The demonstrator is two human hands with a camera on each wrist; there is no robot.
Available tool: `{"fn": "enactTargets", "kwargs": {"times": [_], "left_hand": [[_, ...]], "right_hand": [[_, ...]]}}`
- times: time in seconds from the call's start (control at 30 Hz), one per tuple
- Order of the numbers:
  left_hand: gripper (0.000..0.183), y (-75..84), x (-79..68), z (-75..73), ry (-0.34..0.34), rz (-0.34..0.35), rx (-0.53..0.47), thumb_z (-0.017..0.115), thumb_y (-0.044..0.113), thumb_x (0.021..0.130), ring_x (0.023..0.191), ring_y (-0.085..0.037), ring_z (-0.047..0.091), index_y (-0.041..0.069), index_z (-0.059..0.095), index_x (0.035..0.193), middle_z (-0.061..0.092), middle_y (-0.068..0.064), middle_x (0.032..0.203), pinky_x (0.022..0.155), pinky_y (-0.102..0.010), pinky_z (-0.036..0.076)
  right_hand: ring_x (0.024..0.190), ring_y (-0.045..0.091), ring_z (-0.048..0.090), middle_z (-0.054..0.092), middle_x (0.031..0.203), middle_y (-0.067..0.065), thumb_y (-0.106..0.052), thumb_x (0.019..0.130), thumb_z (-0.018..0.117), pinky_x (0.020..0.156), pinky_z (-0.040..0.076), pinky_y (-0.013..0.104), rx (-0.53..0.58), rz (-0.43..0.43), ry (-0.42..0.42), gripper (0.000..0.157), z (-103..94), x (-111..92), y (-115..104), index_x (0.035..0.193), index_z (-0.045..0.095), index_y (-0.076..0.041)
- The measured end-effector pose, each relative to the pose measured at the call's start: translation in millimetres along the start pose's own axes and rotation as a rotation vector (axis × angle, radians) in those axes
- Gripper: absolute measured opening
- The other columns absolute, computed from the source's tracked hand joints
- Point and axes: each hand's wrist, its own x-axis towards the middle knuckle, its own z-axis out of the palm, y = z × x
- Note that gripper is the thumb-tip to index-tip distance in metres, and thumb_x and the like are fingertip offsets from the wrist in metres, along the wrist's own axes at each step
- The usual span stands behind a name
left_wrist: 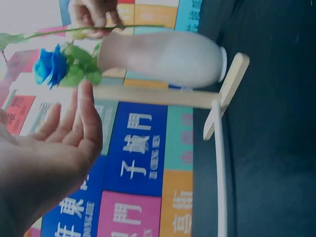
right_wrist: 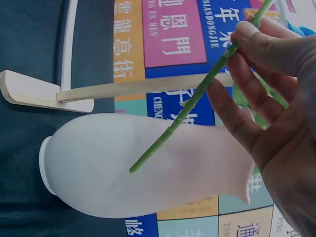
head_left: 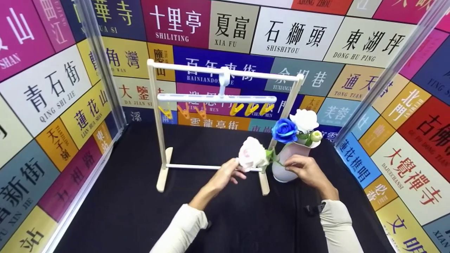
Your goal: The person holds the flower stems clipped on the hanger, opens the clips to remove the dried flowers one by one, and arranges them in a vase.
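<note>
My right hand [head_left: 307,170] pinches the thin green stem [right_wrist: 190,103] of a pale pink rose [head_left: 252,154] between thumb and fingers. The stem's cut end slants across the front of a pale vase [right_wrist: 128,163] in the right wrist view. At the left side of the bloom is my left hand [head_left: 226,174], palm turned up and fingers loosely bent. In the left wrist view these fingers hold nothing. The vase stands upright, with a blue rose [head_left: 284,130], a white rose [head_left: 304,120] and a small whitish bud [head_left: 316,136] at its mouth.
A wooden rack [head_left: 159,116] stands left of the vase, its right foot [head_left: 264,184] close by. From its top bar hangs a light-blue hanger [head_left: 216,98] with several yellow and orange clips [head_left: 251,109]. Printed panels [head_left: 295,31] enclose the black table [head_left: 123,218].
</note>
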Motion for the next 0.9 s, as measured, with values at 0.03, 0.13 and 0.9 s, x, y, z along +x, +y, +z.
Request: {"fn": "enactTargets", "kwargs": {"times": [0.03, 0.13, 0.9], "left_hand": [[0.043, -1.6, 2.2, 5.8, 0.017, -0.009, 0.000, 0.033, 0.031, 0.106, 0.096, -0.038, 0.068, -0.004, 0.054, 0.120, 0.066, -0.018, 0.107, 0.063, -0.027, 0.047], [0.038, -5.5, 8.3, 22.8, 0.065, -0.038, 0.002, 0.041, 0.029, 0.104, 0.099, -0.039, 0.067, -0.001, 0.055, 0.122, 0.066, -0.014, 0.108, 0.063, -0.028, 0.047], [0.054, -3.0, 54.6, 131.5, 0.381, 0.013, 0.054, 0.066, 0.026, 0.089, 0.107, -0.028, 0.066, 0.002, 0.050, 0.135, 0.056, -0.019, 0.128, 0.088, -0.033, 0.053]], "right_hand": [[0.078, 0.017, 0.066, 0.067, 0.081, 0.025, 0.025, 0.071, 0.069, 0.074, 0.053, 0.019, 0.014, -0.012, 0.021, 0.021, -2.4, 0, -3, 0.084, 0.070, 0.009], [0.078, 0.013, 0.064, 0.064, 0.082, 0.027, 0.030, 0.070, 0.066, 0.071, 0.051, 0.017, 0.072, -0.034, 0.089, 0.023, -9.3, -2, -3, 0.084, 0.069, 0.013], [0.082, 0.009, 0.066, 0.067, 0.085, 0.023, 0.027, 0.073, 0.066, 0.073, 0.055, 0.018, 0.074, 0.007, 0.591, 0.020, -68.2, 3, -27, 0.086, 0.071, 0.012]]}}
